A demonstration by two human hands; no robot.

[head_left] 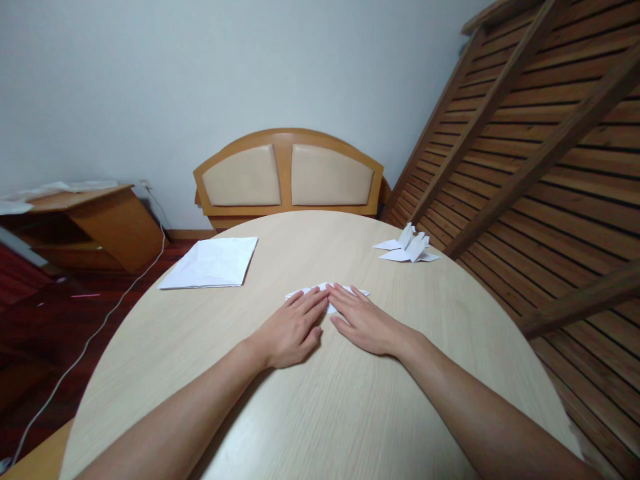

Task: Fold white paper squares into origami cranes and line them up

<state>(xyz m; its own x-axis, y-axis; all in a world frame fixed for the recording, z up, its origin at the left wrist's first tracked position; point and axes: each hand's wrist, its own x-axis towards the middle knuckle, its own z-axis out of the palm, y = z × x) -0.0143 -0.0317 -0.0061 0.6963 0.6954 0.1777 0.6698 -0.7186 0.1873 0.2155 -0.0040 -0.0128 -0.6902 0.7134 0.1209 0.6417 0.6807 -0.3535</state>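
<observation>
A small piece of folded white paper [331,309] lies on the round table [400,413], largely covered by my hands. My left hand [293,330] rests flat over its left part, fingers stretched out and pointing away from me. Over the right part lies my right hand [363,320], also flat with straight fingers. The fingertips of both hands come together near the paper's middle. Only the paper's pointed ends and a bit of its centre show, so its full shape is hidden.
At the back right of the table stand folded white paper birds [415,250]. A stack of white paper sheets [213,263] lies at the back left. Beyond are a padded headboard [285,143], a wooden slatted frame [500,167] and a desk [113,227] with a white cable beside it.
</observation>
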